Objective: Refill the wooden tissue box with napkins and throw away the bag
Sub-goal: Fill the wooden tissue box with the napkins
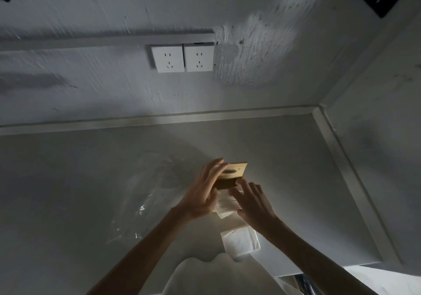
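The left hand [202, 194] has its grip closed around the side of the wooden tissue box [232, 173] while the right hand [252, 201], fingers spread and holding nothing, presses napkins [226, 204] at its open end. The box looks stiff and light — best gripped by its walls — the napkins soft and easily crumpled. A spare stack [241, 241] and the clear bag [141, 194] — likely flimsy and slippery — lie on the counter [68, 180].
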`<state>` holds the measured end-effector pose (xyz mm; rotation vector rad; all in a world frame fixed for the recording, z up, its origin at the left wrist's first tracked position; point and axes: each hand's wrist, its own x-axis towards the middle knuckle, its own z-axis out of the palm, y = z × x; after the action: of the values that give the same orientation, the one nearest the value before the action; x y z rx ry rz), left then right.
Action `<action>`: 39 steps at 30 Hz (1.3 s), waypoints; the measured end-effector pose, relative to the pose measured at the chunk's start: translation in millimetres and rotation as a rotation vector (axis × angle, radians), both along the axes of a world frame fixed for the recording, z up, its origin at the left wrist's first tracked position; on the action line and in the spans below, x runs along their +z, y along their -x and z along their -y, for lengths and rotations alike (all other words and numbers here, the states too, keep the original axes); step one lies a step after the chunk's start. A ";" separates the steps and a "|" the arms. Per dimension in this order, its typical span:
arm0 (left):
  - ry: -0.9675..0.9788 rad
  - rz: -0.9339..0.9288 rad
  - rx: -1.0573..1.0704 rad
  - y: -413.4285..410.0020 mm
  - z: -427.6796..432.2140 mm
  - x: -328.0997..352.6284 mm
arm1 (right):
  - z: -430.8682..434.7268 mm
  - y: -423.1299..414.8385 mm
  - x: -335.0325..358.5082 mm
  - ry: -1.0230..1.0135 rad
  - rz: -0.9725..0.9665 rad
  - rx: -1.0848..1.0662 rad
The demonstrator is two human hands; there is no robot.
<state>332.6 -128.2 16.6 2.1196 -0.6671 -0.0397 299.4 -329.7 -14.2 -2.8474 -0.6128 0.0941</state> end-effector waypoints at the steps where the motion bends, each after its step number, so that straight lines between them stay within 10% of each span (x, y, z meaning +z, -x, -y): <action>1: -0.010 -0.045 -0.097 7.8 -1.6 7.6 | 1.4 1.5 5.4 -0.015 0.017 0.010; 9: -0.214 -0.106 -0.208 30.3 3.7 2.5 | 16.9 16.4 56.0 -0.141 0.127 0.000; 39: 0.565 -0.424 0.113 38.6 9.4 14.5 | 8.9 12.8 83.1 -1.027 -0.432 -0.316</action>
<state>294.0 -137.6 31.1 1.5312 -0.2597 -0.2071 286.6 -338.6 68.9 -1.8030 -0.0516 0.2455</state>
